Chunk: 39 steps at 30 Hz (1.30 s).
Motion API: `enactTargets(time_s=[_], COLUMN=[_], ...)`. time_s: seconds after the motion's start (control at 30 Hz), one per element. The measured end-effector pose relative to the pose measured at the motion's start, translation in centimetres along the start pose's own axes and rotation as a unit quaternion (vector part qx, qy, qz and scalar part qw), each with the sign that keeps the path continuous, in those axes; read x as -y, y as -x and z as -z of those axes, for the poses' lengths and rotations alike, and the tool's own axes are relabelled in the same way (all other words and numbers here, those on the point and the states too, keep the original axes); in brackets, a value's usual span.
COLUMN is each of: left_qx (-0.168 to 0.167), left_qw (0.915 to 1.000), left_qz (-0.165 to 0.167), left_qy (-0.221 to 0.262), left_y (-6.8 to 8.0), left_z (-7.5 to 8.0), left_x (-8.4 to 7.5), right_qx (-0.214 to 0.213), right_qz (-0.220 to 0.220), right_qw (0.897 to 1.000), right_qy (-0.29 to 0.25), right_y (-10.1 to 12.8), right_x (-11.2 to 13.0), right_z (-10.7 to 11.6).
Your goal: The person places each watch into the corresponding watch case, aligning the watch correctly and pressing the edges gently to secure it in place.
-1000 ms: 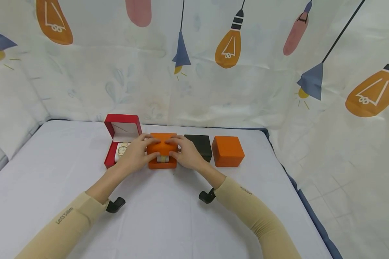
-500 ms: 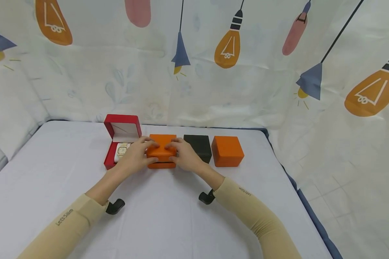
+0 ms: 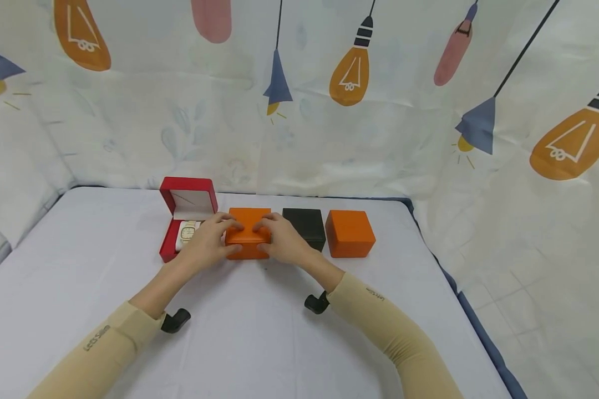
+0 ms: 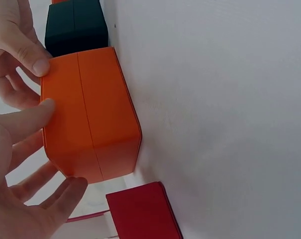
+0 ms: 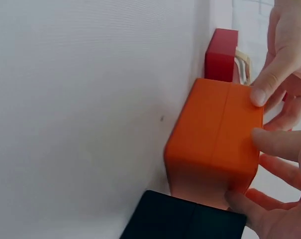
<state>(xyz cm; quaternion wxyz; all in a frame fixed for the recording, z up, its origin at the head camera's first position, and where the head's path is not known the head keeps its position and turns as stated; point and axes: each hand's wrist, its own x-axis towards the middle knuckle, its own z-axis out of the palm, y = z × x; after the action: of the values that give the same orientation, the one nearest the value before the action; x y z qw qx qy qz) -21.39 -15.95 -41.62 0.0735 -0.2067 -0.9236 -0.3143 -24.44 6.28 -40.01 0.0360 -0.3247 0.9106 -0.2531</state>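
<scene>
Your head view looks forward and down across the white table [image 3: 259, 343] from well back. Both wrist views sit low and close, rolled sideways, facing inward; all 3 share the closed orange box [image 3: 248, 239] [image 4: 88, 114] [image 5: 217, 142].

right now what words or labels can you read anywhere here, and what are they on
"Let's Slim": on the left sleeve, small, so the spelling is my best reading.
Print on the right sleeve: likely the same brand, too small to read.
Dial of the watch in the red box: too small to read.
Orange box under both hands, black box, second orange box: no text visible.
</scene>
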Motion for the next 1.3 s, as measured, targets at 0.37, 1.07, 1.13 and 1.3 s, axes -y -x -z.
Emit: enactTargets(time_s=[0.37, 1.07, 1.13, 1.3], left_qx=[-0.046, -0.303, -0.311, -0.311], left_qw=[0.9989, 0.9528, 0.9504, 0.9494], left_qz=[-0.008, -0.011, 0.001, 0.042], left_qy=[0.009, -0.011, -0.011, 0.000], left_y=[0.9, 1.7, 1.5, 0.9], left_z=[1.5, 6.4, 6.8, 7.4], left_x=[0.2, 4.2, 4.5, 5.2], right_qx=[-0.008, -0.006, -0.003, 0.001], right_qz=[0.014, 0.016, 0.013, 0.011], right_qw=[1.000, 0.983, 0.982, 0.986], right_qy=[-0.001, -0.181, -0.186, -0.165], right_y=[-0.9, -5.0, -5.3, -6.3], right_x=[0.4, 1.5, 1.7, 2.4], right_z=[1.4, 1.9, 2.0, 2.2])
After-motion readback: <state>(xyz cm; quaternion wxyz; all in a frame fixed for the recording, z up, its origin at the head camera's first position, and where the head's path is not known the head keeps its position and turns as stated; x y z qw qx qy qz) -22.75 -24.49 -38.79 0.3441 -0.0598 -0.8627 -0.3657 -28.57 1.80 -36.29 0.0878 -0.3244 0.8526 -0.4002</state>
